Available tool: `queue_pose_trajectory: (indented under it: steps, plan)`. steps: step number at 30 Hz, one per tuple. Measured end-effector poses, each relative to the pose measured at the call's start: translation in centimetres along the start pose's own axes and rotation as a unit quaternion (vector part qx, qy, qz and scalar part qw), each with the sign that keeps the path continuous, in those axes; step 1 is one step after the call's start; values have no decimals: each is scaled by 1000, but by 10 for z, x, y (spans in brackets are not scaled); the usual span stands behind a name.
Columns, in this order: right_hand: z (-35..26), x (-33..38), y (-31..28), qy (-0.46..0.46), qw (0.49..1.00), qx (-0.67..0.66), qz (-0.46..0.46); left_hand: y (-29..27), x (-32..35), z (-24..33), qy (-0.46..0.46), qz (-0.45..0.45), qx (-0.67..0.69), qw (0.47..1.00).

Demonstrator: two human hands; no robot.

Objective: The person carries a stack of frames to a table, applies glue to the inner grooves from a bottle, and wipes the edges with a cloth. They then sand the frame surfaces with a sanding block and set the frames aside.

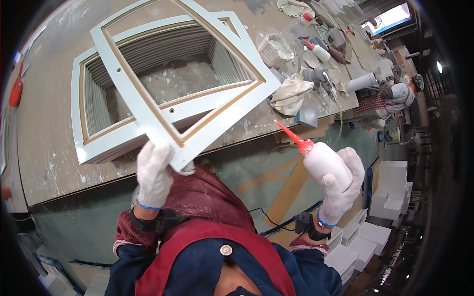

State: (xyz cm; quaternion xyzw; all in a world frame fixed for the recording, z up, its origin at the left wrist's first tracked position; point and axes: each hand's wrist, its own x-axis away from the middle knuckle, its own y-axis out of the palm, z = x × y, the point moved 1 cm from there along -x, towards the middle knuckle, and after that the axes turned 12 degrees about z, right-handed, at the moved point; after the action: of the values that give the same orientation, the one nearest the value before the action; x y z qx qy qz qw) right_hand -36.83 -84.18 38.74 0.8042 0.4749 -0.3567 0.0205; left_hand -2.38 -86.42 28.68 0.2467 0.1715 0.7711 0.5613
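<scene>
My left hand, in a white knit glove, grips the near corner of a white frame with a brown inner edge. That frame lies askew over a stack of similar white frames on the workbench, its near corner jutting past the bench edge. Wrapped round a white squeeze bottle is my gloved right hand. The bottle's red pointed nozzle aims up and left, apart from the frame. Some of my left fingers are hidden beneath the frame.
On the bench's right side are a plastic tub, a cloth, a power tool and a second red-nozzled bottle. A person works farther right. White boxes stand on the floor at right; a red-handled tool lies far left.
</scene>
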Motion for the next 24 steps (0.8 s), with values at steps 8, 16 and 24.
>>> queue_pose_trajectory:
  steps: [8,16,24]
  plan:
    - [5,-3,7,16,1000,-20,3,-27,8,-12,-82,375,128,915]
    - [-17,-21,37,-56,995,9,-83,70,-3,-48,-292,-328,-8,898]
    - [-38,-32,55,-171,974,76,-127,148,-10,-40,-245,-245,143,927]
